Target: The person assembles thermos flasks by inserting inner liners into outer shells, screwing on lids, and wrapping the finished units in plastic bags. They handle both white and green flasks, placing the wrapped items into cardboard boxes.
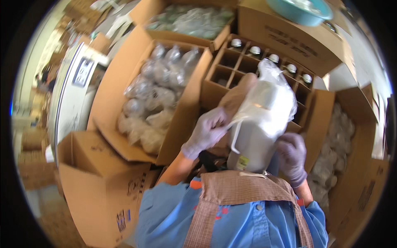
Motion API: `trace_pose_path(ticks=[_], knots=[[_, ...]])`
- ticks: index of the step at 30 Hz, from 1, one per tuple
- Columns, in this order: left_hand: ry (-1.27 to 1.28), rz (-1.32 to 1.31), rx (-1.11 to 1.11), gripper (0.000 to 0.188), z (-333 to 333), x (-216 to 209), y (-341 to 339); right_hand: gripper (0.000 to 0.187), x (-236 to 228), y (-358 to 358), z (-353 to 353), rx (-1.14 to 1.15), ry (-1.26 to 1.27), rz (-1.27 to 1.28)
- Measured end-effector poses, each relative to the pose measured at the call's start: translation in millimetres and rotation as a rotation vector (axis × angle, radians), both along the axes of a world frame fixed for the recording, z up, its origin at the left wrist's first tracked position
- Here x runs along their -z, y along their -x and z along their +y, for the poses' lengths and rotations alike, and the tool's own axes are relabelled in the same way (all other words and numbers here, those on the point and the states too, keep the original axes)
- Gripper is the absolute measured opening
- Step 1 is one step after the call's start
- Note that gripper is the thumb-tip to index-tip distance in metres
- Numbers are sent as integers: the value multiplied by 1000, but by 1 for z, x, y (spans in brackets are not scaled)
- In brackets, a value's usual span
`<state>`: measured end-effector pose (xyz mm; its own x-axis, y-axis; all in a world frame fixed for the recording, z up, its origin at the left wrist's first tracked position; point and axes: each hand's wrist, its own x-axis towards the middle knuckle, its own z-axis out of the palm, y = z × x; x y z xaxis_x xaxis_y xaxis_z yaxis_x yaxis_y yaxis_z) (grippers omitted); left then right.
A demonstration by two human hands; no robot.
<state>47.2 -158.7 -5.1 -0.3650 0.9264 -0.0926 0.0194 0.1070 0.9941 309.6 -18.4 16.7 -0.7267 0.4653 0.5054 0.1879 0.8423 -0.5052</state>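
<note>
A large, greyish, shiny vessel [253, 155] with a yellow-green label stands close against my apron. A thin pale strip, perhaps a handle, curves along its left side. Over its upper part sits a clear plastic bag [271, 101], its top corner sticking up loosely. Gloved and pinched closed, my left hand [210, 131] grips the bag's lower edge at the vessel's left. On the right side my right hand [291, 157], also gloved, has its fingers curled at the bag's lower edge, partly hidden behind the vessel.
Ahead stands a divided carton [209, 84] with several white-capped bottles. An open carton of bagged clear items [159, 89] lies left, another carton [359, 169] right. A blue basin [295, 14] sits at the far right, an open box [87, 186] at the near left.
</note>
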Motion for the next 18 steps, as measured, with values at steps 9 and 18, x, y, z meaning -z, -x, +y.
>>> trace_pose_path(ticks=[9, 18], knots=[[323, 54, 597, 17, -57, -24, -21, 28, 24, -88, -34, -446, 340, -608], [43, 364, -4, 71, -4, 10, -60, 29, -20, 107, 36, -258, -314, -192]])
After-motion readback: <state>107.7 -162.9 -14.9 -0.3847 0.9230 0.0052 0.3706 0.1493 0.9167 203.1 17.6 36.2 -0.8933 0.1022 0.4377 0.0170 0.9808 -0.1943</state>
